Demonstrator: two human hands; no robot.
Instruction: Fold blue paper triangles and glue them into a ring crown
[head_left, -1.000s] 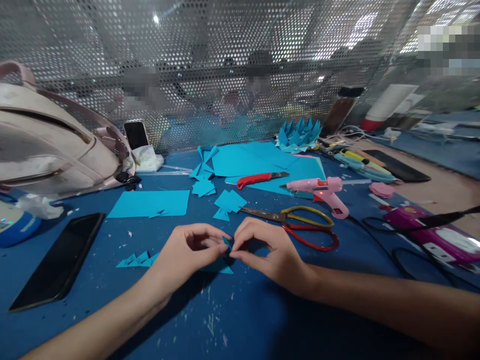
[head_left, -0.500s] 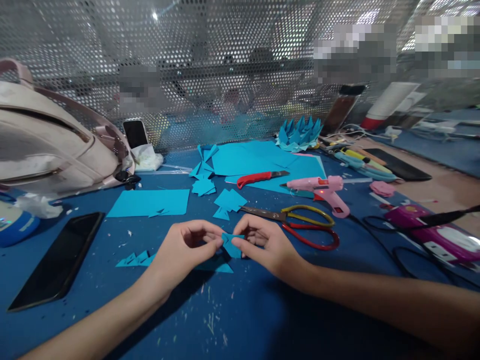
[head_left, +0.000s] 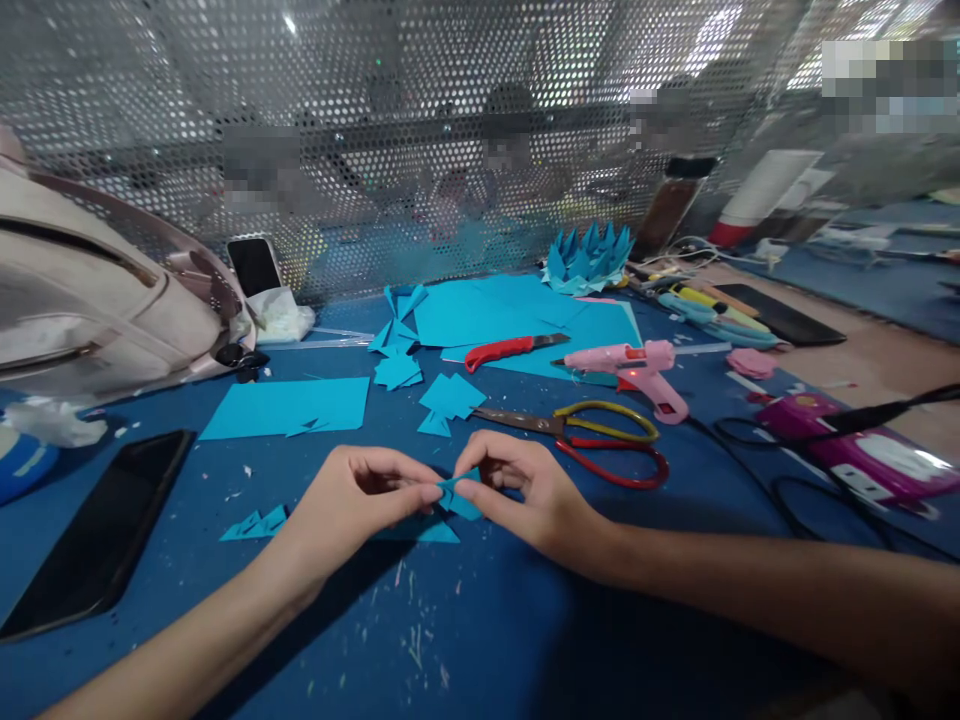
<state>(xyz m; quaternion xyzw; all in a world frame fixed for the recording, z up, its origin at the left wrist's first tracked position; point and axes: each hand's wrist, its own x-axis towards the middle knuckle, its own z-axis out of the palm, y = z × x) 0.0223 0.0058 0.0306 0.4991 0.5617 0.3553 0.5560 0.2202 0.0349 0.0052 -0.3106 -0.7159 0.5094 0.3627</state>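
Blue paper is the material between both hands: a small folded paper piece is pinched at its left end by the left hand and at its right end by the right hand. Each hand closes thumb and forefinger tightly on the piece, with the other fingers curled, and the piece is held a little above the blue table.

The scissors, with one yellow and one red handle, are my landmark. The hands are just in front and to the left of the scissors. Behind the scissors lies a pink glue gun, and left of the gun a red utility knife rests on large blue sheets. Far behind the scissors, near the perforated metal screen, stands a blue paper flower. Well to the left of the scissors are a blue rectangle sheet, a black phone and a pale bag. Small folded triangles lie left of the left hand. To the right of the scissors is a purple device with black cables.
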